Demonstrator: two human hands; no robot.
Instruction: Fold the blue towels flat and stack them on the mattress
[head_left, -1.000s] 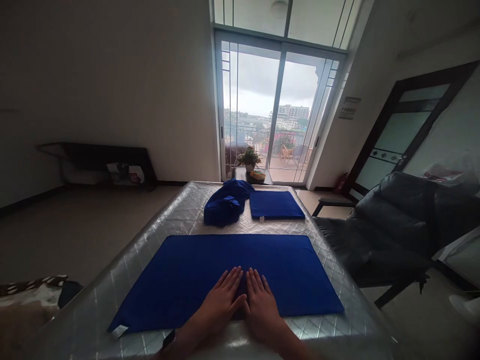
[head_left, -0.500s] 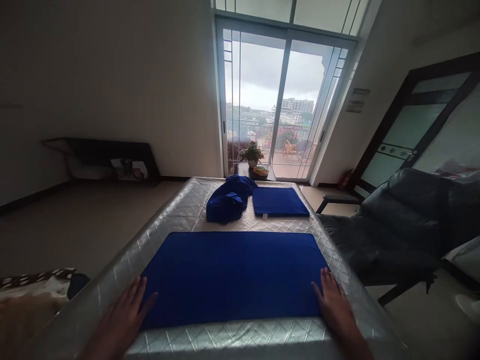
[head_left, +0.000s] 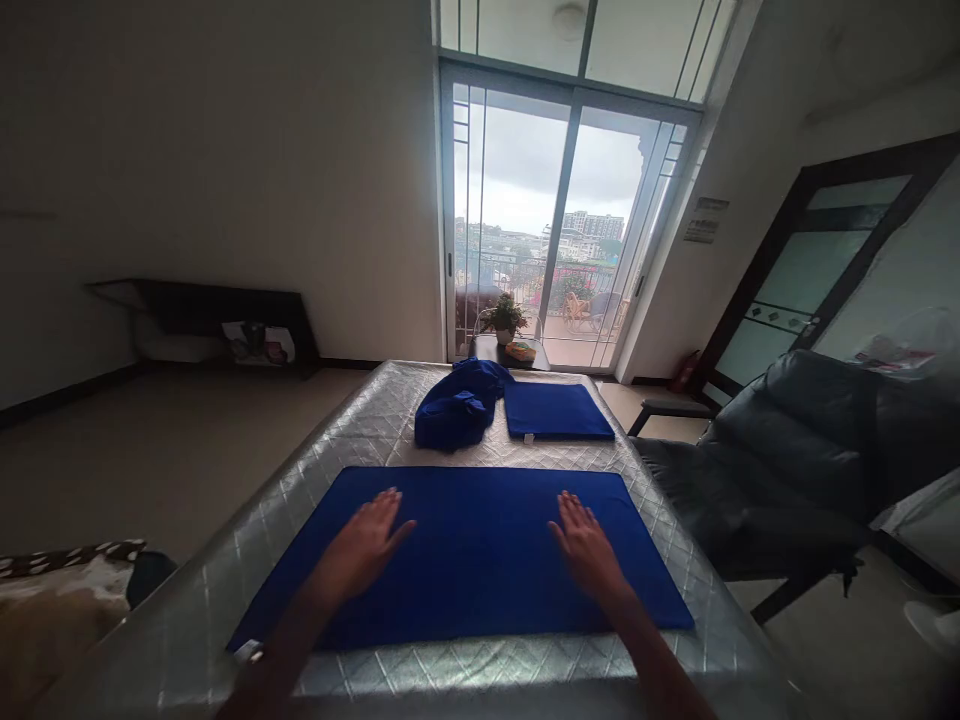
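Observation:
A large blue cloth point(head_left: 472, 550) lies spread flat on the quilted silver mattress point(head_left: 375, 430). My left hand point(head_left: 364, 548) rests flat on its left half, fingers stretched out. My right hand point(head_left: 586, 545) lies flat on its right half, fingers apart too. Neither hand holds anything. Farther back sit a crumpled blue cloth point(head_left: 457, 405) and, to its right, a neatly folded blue cloth point(head_left: 555, 410) with a small white tag at its near edge.
A dark leather armchair point(head_left: 795, 470) stands close to the mattress on the right. Beyond the far end are a small table with a potted plant point(head_left: 504, 320) and glass sliding doors point(head_left: 562, 220). A patterned cushion point(head_left: 67, 590) lies at the lower left.
My hands went from together at the cloth's near middle out to its left and right edges, then came inward and forward onto the cloth's two halves.

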